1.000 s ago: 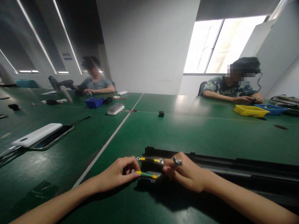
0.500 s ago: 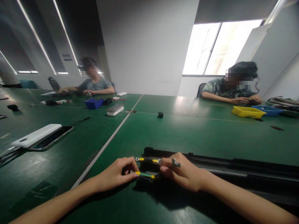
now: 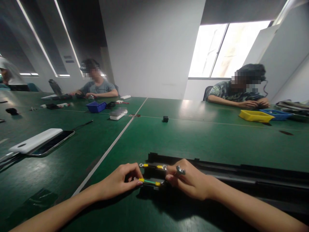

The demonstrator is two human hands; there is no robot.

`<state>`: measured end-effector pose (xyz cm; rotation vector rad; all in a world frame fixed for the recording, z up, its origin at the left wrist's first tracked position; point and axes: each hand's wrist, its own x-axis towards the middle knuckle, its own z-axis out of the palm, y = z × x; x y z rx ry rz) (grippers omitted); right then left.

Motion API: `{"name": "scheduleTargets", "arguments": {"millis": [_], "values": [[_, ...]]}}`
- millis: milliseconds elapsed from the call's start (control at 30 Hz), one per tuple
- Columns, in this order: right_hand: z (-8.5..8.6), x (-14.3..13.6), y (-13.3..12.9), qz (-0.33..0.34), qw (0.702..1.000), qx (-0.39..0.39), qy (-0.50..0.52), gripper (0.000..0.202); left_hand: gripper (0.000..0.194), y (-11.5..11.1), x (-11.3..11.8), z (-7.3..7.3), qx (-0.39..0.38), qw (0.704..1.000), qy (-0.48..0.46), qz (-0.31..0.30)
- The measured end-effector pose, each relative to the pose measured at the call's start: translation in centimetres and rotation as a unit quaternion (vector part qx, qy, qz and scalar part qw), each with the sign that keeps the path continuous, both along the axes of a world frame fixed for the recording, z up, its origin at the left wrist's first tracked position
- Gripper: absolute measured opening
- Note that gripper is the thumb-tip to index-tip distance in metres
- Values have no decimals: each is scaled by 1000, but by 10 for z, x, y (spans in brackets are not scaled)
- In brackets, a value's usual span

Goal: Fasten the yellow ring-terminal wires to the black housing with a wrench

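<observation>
My left hand (image 3: 123,178) pinches the near end of a short green wire (image 3: 149,182) with yellow sleeves, between thumb and forefinger. Behind it lies a second short, dark wire (image 3: 152,166) with yellow sleeves and ring terminals at both ends. Both wires lie at the left end of a long black plastic housing (image 3: 224,170). My right hand (image 3: 190,180) is closed around a metal open-end wrench (image 3: 180,170); one jaw sticks out above the fingers. Its fingertips are beside the wires' right ends, and what they touch there is hidden.
A white power bank (image 3: 36,140) and a phone (image 3: 51,144) lie to the left on the green table (image 3: 193,138). Farther off are a small black block (image 3: 165,119), a blue bin (image 3: 96,107) and a yellow bin (image 3: 256,116). Two people sit across the table.
The wrench jaw has turned slightly in my right hand, and the ring terminal beside those fingers shows more. A person in a white top has come into view at far left.
</observation>
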<state>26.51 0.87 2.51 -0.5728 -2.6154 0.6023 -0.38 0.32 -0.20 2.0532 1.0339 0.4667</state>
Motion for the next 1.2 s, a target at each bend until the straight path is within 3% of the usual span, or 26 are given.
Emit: {"name": "scheduleTargets", "arguments": {"millis": [233, 533, 1200], "values": [[1, 1, 0, -40, 999, 6, 35, 40, 9, 0, 1, 2, 0, 1000, 7, 0], [1, -1, 0, -56, 998, -10, -11, 46, 10, -1, 1, 1, 7, 1000, 13, -2], [3, -2, 0, -24, 999, -30, -5, 29, 9, -1, -1, 0, 15, 1000, 10, -10]]}}
